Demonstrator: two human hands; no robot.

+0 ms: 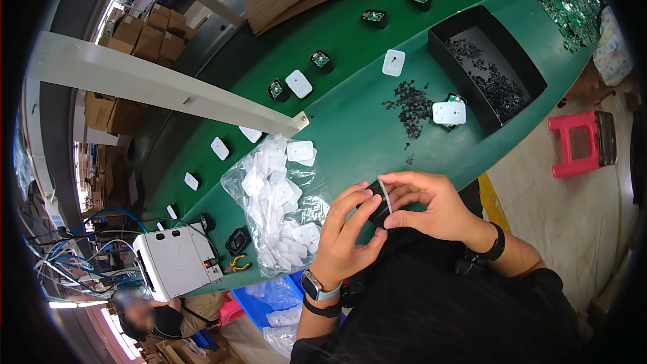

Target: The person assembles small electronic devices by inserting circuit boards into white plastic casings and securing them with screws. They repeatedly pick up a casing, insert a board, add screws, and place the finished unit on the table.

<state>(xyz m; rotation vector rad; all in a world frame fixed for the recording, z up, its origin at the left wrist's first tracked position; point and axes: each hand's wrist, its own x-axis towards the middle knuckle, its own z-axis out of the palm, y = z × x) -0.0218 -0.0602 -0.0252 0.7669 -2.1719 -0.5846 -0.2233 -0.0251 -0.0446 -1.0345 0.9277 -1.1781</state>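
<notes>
Between my two hands, over the table's near edge, is a small black housing [379,207] with a white cover plate [386,195] on edge against its right side. My left hand [345,234] wraps its fingers round the housing. From the other side, the fingers and thumb of my right hand [431,207] press on the cover plate. To the left, a clear plastic bag [236,185] spills many white cover plates [276,195]. Beyond my right hand lie loose small black parts [411,108] and a white plate [448,113] resting on a unit with a green board.
A black open box [441,54] holds more small black parts. Green circuit boards [569,10] are heaped at far right. Black housings [374,18] and white plates line the green belt [236,104]. A grey machine [176,263], pliers [237,264], a post [162,87] and a person [165,317] are left.
</notes>
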